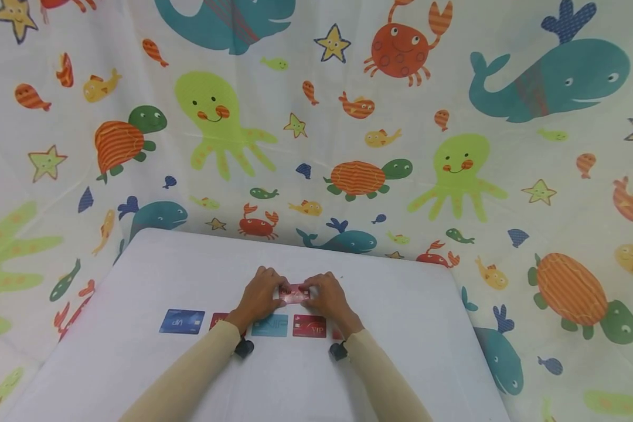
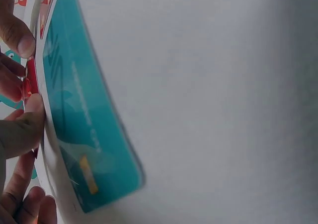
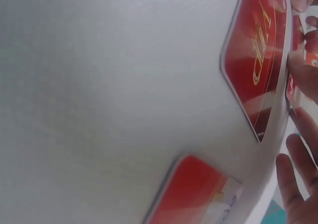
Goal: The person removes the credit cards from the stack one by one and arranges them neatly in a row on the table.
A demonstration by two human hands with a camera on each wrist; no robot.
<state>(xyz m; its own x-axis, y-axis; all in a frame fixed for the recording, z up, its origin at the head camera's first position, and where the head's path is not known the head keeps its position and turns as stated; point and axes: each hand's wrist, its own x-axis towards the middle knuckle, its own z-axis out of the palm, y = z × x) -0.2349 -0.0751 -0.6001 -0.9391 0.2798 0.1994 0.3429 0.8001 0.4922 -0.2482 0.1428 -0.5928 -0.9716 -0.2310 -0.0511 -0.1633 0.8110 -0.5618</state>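
Observation:
Above the far half of the table, a small red card (image 1: 294,293) is held between both hands. The left hand (image 1: 261,298) pinches its left end between thumb and fingers. At the other end, the right hand (image 1: 329,296) pinches it the same way. A teal card (image 1: 270,326) lies nearer the body, just below the left hand, and fills much of the left wrist view. Beside it lies a red VIP card (image 1: 309,326) with gold letters in the right wrist view. The fingers partly cover the held card's face.
A blue VIP card (image 1: 182,322) lies at the row's left end. The left wrist partly covers a red card (image 1: 218,318); the right wrist mostly hides another red card (image 3: 186,194). Behind the white table (image 1: 190,252) hangs a curtain (image 1: 306,152) printed with sea animals.

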